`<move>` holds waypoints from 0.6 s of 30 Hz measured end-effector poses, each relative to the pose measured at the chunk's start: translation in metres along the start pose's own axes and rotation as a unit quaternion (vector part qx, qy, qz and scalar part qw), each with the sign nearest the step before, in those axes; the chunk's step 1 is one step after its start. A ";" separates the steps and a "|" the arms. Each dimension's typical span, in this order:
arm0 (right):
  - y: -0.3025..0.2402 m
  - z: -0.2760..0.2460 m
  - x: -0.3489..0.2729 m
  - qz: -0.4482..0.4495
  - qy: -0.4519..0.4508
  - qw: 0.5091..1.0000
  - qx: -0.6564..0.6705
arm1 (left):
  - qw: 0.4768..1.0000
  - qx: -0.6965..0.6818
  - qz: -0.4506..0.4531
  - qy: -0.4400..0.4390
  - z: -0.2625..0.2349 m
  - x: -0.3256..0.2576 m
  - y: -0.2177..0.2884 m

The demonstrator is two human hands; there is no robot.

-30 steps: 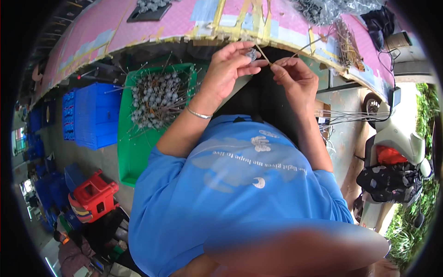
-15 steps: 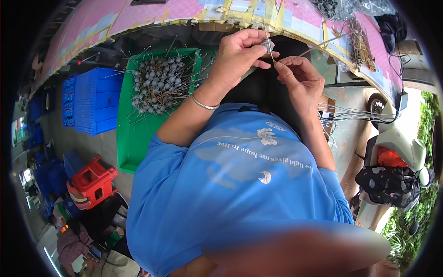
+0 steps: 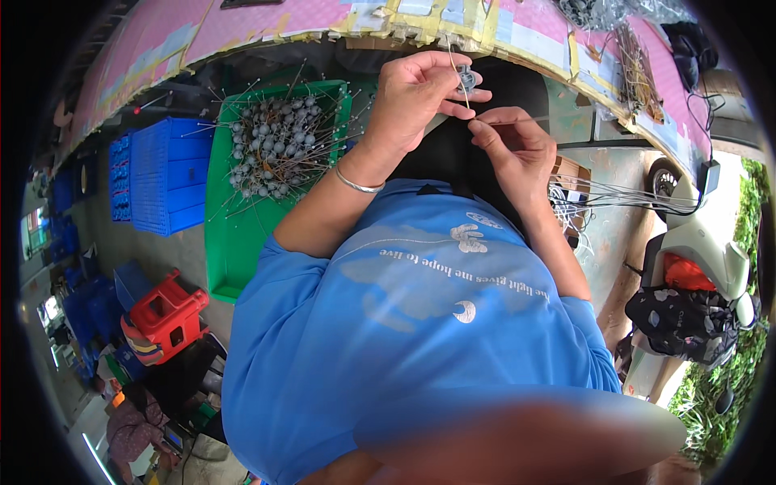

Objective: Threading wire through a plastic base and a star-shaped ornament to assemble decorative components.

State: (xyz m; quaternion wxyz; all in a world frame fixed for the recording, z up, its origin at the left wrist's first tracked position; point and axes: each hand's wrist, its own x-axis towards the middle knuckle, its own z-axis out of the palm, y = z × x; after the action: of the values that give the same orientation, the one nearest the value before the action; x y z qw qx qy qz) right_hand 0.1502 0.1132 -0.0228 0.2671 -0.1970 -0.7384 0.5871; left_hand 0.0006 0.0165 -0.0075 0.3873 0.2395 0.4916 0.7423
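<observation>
In front of the bench edge, my left hand [image 3: 414,95] is closed on a small grey rounded piece [image 3: 466,78], held between thumb and fingers. A thin pale strand [image 3: 454,58] passes over that piece and runs down toward my right hand [image 3: 516,149]. The right thumb and forefinger are pinched together at the strand's lower end, a little below the left fingertips. Whether the strand is wire or cord is too fine to tell. Left of my left forearm, many grey balls [image 3: 279,145] on thin stems lie heaped in a green bin [image 3: 229,263].
The taped pink bench top [image 3: 541,36] spans the far side, with a bundle of thin brown strands [image 3: 638,77] at its right. Blue crates [image 3: 170,178] and a red plastic stool [image 3: 166,315] are at left. White cables [image 3: 622,194] and a scooter [image 3: 695,250] are at right.
My right hand has shifted slightly left and down. The long thin length that stretched right from it no longer shows. The grey piece is turned and more exposed in my left fingers.
</observation>
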 end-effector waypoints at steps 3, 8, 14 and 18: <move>0.009 -0.004 0.007 -0.172 -0.020 0.971 -0.165 | 1.000 -0.007 -0.002 0.003 0.003 0.000 0.000; 0.010 -0.016 0.035 0.018 -0.003 0.992 0.128 | 0.998 0.014 -0.037 -0.058 0.011 -0.007 0.006; 0.012 -0.018 0.049 0.002 -0.106 0.940 0.324 | 0.991 0.047 -0.073 -0.101 0.021 -0.009 0.004; 0.013 -0.022 0.051 0.040 -0.052 0.935 0.348 | 0.993 0.002 -0.091 -0.072 0.019 0.000 0.002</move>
State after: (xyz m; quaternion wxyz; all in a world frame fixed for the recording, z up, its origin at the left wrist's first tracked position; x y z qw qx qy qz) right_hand 0.1242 0.1640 -0.0233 0.2563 -0.0899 -0.4921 0.8271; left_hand 0.0143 0.0262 0.0016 0.4871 0.2471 0.4836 0.6840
